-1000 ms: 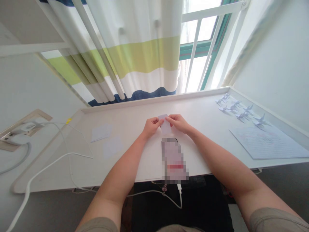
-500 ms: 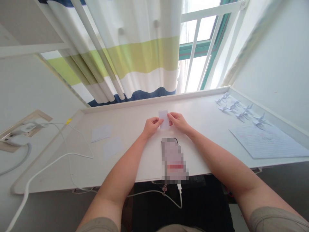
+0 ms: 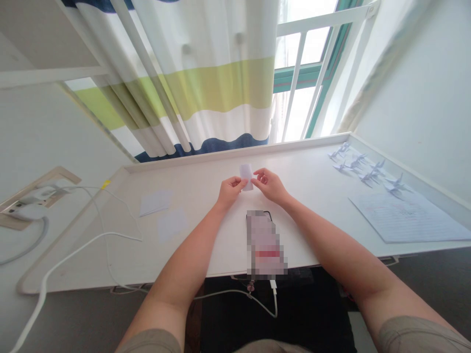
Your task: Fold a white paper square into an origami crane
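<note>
A small folded sheet of white paper (image 3: 246, 172) is held up over the desk, its sides slightly curved. My left hand (image 3: 231, 190) pinches its lower left part between thumb and fingers. At the right edge of the paper is my right hand (image 3: 269, 185), its index finger raised and apart from the thumb. The thumb tip comes up to the paper's edge; whether it touches is hard to see. Below the hands a phone (image 3: 265, 245), blurred by pixels, lies near the desk's front edge.
On the white desk (image 3: 206, 196), loose paper squares (image 3: 154, 202) lie to the left. Several folded paper cranes (image 3: 368, 171) stand at the far right, behind a lined, written sheet (image 3: 408, 215). A white charging cable (image 3: 91, 239) runs from the wall socket (image 3: 33, 198).
The paper has shifted slightly left and up and now curves a little. My right index finger has come off its right edge, and the finger and thumb have spread apart.
</note>
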